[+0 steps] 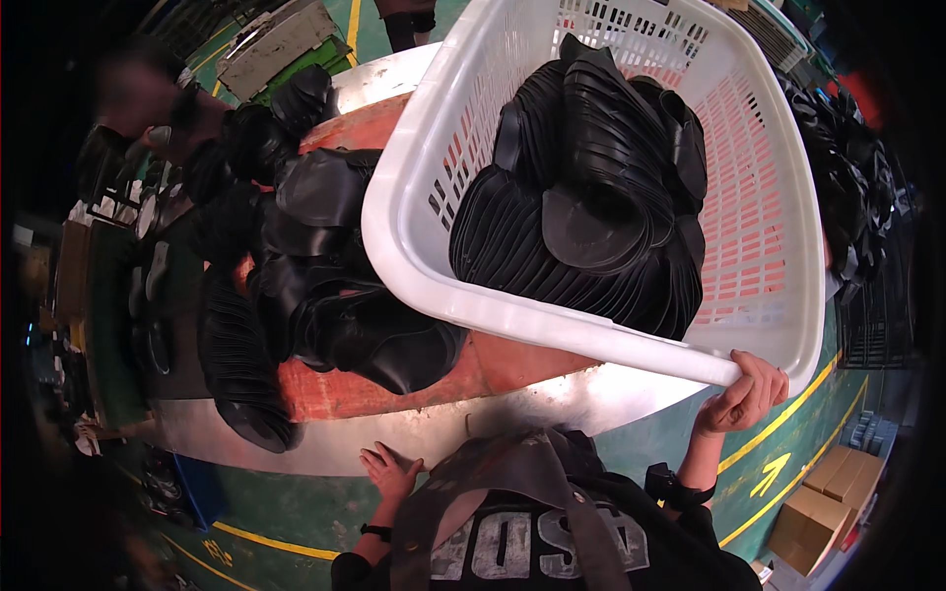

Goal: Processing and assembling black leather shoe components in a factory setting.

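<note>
A large white plastic basket (581, 340) with slotted walls stands tilted over the table. Nested inside it are stacks of thin, black, curved pieces (591, 222) with rounded ends, like shoe parts. My right hand (747, 392) wraps its fingers round the basket's near rim, close to the right corner. Down by the table's shiny metal edge (434, 443), my left hand (392, 473) has its fingers spread and holds nothing. More black stacked pieces (384, 340) lie left of the basket on the worn red tabletop (335, 391).
At the left, a dark conveyor-like strip (172, 286) carries several flat sole-shaped pieces. A blurred person (138, 89) is at the far left; another person's legs (404, 25) stand at the back. Black pieces (838, 158) hang or pile at the right, above cardboard boxes (813, 522) on the floor.
</note>
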`<action>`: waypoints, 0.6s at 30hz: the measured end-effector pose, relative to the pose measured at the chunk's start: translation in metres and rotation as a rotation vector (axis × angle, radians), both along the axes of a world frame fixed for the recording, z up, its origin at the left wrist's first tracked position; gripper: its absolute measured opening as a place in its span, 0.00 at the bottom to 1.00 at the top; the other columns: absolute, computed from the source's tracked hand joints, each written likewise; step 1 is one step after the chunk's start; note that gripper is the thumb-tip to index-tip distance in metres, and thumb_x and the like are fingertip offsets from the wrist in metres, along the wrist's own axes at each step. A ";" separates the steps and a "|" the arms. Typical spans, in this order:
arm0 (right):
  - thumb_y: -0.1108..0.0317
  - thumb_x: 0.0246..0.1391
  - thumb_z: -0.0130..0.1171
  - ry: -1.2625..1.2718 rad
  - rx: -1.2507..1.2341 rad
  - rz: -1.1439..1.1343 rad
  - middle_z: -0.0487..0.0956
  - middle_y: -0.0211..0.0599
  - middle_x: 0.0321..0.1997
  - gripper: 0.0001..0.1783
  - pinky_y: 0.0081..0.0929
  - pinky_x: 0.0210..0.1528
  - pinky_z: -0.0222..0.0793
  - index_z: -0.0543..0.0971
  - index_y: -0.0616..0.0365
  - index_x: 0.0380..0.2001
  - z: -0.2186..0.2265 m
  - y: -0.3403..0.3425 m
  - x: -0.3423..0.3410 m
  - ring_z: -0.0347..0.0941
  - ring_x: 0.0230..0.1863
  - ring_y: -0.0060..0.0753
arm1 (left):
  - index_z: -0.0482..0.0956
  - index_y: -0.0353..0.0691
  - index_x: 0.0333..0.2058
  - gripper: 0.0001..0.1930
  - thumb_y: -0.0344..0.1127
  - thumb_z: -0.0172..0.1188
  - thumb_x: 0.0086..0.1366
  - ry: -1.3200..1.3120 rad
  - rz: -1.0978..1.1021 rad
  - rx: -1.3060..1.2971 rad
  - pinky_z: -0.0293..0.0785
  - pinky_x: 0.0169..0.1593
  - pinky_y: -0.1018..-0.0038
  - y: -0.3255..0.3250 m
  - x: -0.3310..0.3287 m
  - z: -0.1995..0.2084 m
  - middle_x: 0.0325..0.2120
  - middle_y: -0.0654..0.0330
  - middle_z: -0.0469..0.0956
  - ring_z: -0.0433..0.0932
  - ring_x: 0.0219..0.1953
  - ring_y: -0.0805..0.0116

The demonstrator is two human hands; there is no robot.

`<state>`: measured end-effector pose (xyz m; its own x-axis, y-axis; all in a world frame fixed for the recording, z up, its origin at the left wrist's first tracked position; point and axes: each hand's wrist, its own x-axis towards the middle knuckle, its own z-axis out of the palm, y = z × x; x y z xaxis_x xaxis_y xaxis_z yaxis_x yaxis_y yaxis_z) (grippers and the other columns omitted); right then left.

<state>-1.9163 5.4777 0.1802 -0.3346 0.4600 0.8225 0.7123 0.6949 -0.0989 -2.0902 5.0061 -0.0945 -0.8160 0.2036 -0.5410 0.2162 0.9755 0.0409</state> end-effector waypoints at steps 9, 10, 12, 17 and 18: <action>0.67 0.50 0.39 0.009 0.001 -0.016 0.75 0.35 0.22 0.15 0.33 0.48 0.53 0.77 0.56 0.21 -0.003 0.004 -0.001 0.68 0.28 0.33 | 0.37 0.34 0.62 0.59 0.61 0.64 0.44 -0.006 0.011 0.009 0.40 0.61 0.47 0.002 -0.001 -0.003 0.60 0.29 0.32 0.32 0.63 0.32; 0.67 0.50 0.39 0.004 0.004 -0.021 0.75 0.35 0.22 0.15 0.33 0.48 0.53 0.77 0.56 0.21 -0.002 0.004 -0.002 0.68 0.28 0.33 | 0.37 0.34 0.62 0.59 0.61 0.64 0.44 0.009 0.025 0.012 0.41 0.61 0.46 0.002 0.000 -0.004 0.60 0.29 0.32 0.33 0.63 0.32; 0.66 0.49 0.39 0.042 -0.013 -0.034 0.75 0.35 0.23 0.15 0.33 0.48 0.54 0.76 0.56 0.20 -0.002 0.003 -0.005 0.68 0.28 0.33 | 0.38 0.34 0.62 0.59 0.61 0.64 0.43 0.020 0.013 0.012 0.42 0.61 0.46 0.002 0.000 -0.007 0.60 0.29 0.32 0.33 0.63 0.32; 0.66 0.52 0.38 0.006 0.015 -0.030 0.75 0.34 0.23 0.15 0.32 0.48 0.55 0.75 0.59 0.22 -0.001 0.003 -0.003 0.67 0.28 0.33 | 0.38 0.34 0.62 0.59 0.61 0.65 0.42 0.045 0.002 0.008 0.44 0.60 0.46 0.001 -0.002 -0.010 0.60 0.29 0.34 0.35 0.63 0.31; 0.67 0.52 0.38 0.018 0.011 -0.015 0.75 0.35 0.23 0.15 0.31 0.48 0.55 0.74 0.60 0.22 0.000 0.003 -0.007 0.67 0.28 0.33 | 0.39 0.34 0.62 0.59 0.62 0.65 0.42 0.072 0.008 0.006 0.45 0.60 0.46 -0.002 0.002 -0.010 0.60 0.29 0.34 0.36 0.63 0.31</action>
